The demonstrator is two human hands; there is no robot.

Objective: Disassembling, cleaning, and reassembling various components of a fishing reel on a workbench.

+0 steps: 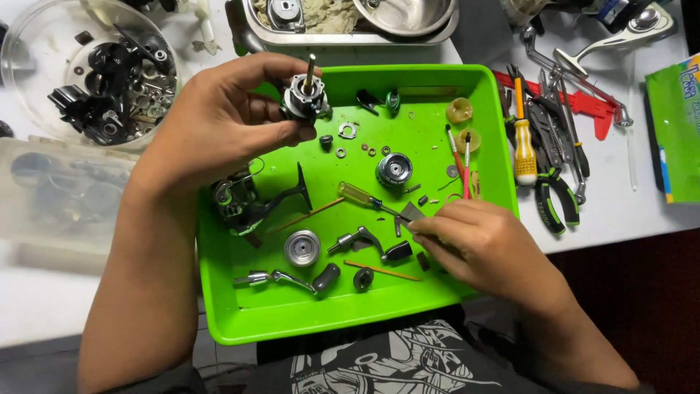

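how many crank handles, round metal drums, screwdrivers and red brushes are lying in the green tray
crank handles: 2
round metal drums: 2
screwdrivers: 1
red brushes: 2
total: 7

A white table (44, 306) carries a green tray (240, 306), pliers (558, 201) and a clear bowl (44, 44).

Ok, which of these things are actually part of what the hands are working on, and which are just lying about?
In hand:
- small grey metal reel body with upright shaft, held by left hand
- small grey flat metal piece, pinched by right hand
- bright green plastic tray of loose reel parts

Lying about:
- yellow-handled screwdriver on the table
- green-and-black pliers
- clear round bowl of dark parts
- red plastic caliper
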